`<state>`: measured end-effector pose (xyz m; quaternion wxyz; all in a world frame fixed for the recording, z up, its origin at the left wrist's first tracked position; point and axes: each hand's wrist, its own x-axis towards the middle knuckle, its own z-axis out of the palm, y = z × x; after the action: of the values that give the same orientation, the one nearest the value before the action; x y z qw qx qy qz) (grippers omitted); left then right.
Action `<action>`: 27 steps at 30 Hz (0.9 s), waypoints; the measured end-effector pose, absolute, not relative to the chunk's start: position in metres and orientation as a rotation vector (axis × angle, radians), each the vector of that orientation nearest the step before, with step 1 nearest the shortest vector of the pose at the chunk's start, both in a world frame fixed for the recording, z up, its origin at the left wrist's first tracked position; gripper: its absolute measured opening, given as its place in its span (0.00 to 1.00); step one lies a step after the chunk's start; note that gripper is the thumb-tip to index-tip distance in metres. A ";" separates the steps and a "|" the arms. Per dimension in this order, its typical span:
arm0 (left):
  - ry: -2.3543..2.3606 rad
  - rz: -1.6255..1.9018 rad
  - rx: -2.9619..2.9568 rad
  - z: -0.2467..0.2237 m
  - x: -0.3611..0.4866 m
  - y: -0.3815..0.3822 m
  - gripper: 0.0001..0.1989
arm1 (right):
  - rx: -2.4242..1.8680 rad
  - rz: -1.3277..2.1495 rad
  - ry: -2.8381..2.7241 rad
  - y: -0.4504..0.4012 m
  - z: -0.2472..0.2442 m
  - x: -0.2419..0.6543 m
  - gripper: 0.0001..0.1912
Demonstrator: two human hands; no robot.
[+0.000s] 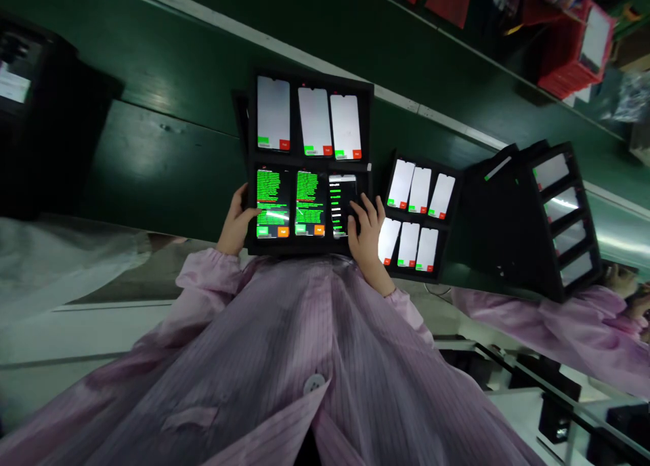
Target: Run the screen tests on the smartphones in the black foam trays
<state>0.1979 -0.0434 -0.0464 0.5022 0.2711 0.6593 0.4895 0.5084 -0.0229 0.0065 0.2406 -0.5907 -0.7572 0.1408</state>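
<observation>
A black tray in front of me holds two rows of smartphones. White screens with green and red patches fill the back row, as on the back left smartphone. In the front row, the left smartphone and middle smartphone show green text on black. My left hand grips the tray's left side, its thumb reaching over the rim. Spread fingers of my right hand lie over the front right smartphone, hiding part of its dark screen with text lines; touching or hovering, I cannot tell.
A second black tray of lit smartphones lies to the right. Beyond it stand tilted black trays, near a co-worker's pink sleeve. Another person's pale sleeve is at left. Red trays are stacked at the back right of the green bench.
</observation>
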 end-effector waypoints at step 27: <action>1.624 0.943 1.091 -0.075 0.173 -0.082 0.46 | -1.403 0.969 -2.679 -0.047 0.043 0.451 0.17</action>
<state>0.1725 -0.0822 -0.0752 0.4661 0.4442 0.6616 0.3842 0.4506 -0.0472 0.0434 -0.0168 -0.4417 -0.8435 0.3051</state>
